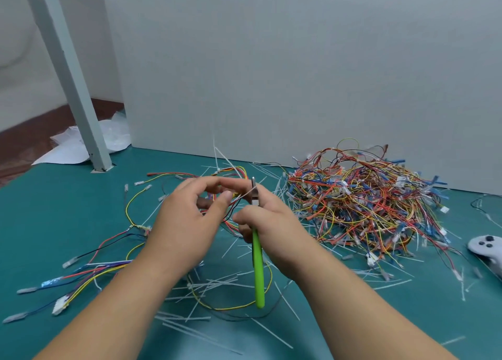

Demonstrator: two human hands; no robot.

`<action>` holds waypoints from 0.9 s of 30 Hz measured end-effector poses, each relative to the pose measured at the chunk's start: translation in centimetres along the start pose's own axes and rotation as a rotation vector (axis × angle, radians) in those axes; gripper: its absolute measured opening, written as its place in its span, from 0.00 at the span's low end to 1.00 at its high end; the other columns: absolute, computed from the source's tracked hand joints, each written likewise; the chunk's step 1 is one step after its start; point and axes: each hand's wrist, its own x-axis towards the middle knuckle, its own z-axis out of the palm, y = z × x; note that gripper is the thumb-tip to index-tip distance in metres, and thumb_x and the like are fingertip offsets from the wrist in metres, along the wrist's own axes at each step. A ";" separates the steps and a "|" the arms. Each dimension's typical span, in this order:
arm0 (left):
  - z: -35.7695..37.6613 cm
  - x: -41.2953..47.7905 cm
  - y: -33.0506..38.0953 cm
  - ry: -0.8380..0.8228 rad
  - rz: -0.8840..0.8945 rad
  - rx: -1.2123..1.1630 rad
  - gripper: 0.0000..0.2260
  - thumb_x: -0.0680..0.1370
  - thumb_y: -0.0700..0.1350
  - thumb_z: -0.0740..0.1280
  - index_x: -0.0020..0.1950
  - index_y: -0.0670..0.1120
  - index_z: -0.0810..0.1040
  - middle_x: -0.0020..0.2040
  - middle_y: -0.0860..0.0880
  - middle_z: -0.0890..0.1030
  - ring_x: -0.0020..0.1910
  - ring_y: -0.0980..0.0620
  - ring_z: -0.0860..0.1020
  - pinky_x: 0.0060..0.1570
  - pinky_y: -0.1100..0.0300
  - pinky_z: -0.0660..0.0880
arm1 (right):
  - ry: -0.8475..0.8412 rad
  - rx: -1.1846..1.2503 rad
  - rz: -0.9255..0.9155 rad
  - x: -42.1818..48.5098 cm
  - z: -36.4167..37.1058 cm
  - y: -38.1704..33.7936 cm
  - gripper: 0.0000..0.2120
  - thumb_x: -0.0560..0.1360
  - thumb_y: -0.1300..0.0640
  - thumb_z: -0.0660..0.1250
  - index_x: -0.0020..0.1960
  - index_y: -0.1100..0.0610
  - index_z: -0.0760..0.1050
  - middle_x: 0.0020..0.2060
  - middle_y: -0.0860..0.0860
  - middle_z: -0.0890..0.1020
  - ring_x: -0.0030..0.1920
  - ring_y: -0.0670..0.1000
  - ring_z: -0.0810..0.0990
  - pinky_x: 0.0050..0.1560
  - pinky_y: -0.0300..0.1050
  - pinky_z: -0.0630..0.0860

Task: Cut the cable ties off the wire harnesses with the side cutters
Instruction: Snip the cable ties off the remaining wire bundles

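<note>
cut ties (190, 319) litter the mat nearest us. just beyond them, left hand (187, 218) pinches a limp harness (231, 205), right hand (267, 218) is wrapped around the green side cutters (258, 272), tip at a thin white tie (245, 194). floppy wires, so grip beside the tie. right of the cutters: tangled pile (361, 202), game controller (486, 248).

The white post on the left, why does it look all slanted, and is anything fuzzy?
Head view: the wide-angle lens bends the edges, so the white post leans. The light is soft and even, with no glare. The left hand, the right hand and the wire pile look slightly soft; the game controller at the right edge is blurriest.
</note>
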 end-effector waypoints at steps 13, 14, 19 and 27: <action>-0.2 -0.7 -3.1 0.109 -0.054 0.209 0.05 0.81 0.54 0.67 0.47 0.63 0.81 0.41 0.67 0.82 0.43 0.67 0.79 0.39 0.63 0.72 | 0.153 -0.019 0.130 0.9 -0.2 2.1 0.18 0.66 0.53 0.67 0.56 0.48 0.81 0.44 0.48 0.82 0.37 0.43 0.78 0.42 0.41 0.76; -0.3 -0.7 -3.3 0.119 -0.067 0.218 0.05 0.81 0.55 0.67 0.46 0.64 0.80 0.41 0.68 0.82 0.42 0.66 0.79 0.38 0.63 0.72 | 0.188 -0.064 0.149 1.0 -0.4 2.3 0.15 0.67 0.52 0.68 0.54 0.48 0.81 0.42 0.48 0.81 0.38 0.45 0.78 0.42 0.43 0.77; -0.4 -0.3 -4.7 0.151 -0.113 0.262 0.09 0.79 0.59 0.67 0.54 0.57 0.83 0.42 0.59 0.84 0.43 0.59 0.81 0.45 0.55 0.77 | 0.230 -0.484 0.226 1.4 -1.0 4.3 0.08 0.73 0.48 0.71 0.46 0.52 0.77 0.34 0.45 0.78 0.35 0.45 0.76 0.37 0.42 0.74; -2.2 0.8 -7.2 0.349 -0.293 -0.022 0.10 0.81 0.61 0.65 0.47 0.58 0.80 0.42 0.55 0.83 0.39 0.57 0.80 0.39 0.54 0.76 | 0.160 -0.990 0.424 0.5 -1.6 7.8 0.22 0.68 0.42 0.68 0.52 0.51 0.63 0.42 0.50 0.76 0.45 0.57 0.79 0.40 0.49 0.73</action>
